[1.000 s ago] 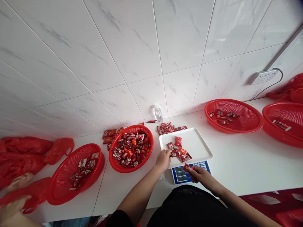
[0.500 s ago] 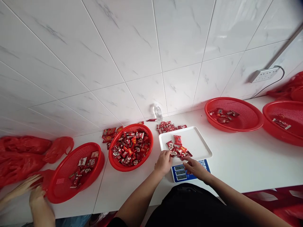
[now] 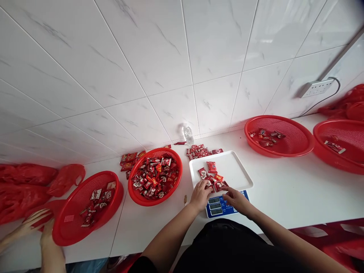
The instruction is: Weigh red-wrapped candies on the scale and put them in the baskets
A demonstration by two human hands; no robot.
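A white tray (image 3: 237,170) sits on a blue digital scale (image 3: 224,206). Several small red candy packets (image 3: 212,167) lie toward the tray's left side and near edge. My left hand (image 3: 200,194) is at the tray's near left corner, its fingers extended and touching the packets there. My right hand (image 3: 238,200) hovers over the scale's keypad, fingers apart, with its fingertips beside the nearest packets. Left of the scale stands a round red basket (image 3: 181,172) heaped with similar packets.
More packets (image 3: 199,151) and a clear plastic bottle (image 3: 188,134) are along the wall. Red baskets with a few packets stand right (image 3: 301,146) and left (image 3: 118,201). A co-worker's hands (image 3: 36,223) touch red plastic bags (image 3: 25,189) at far left. A power strip (image 3: 315,88) is on the wall.
My left hand has shifted slightly right and down over the packets. My right hand has moved slightly right. The co-worker's hands at far left have also moved slightly.
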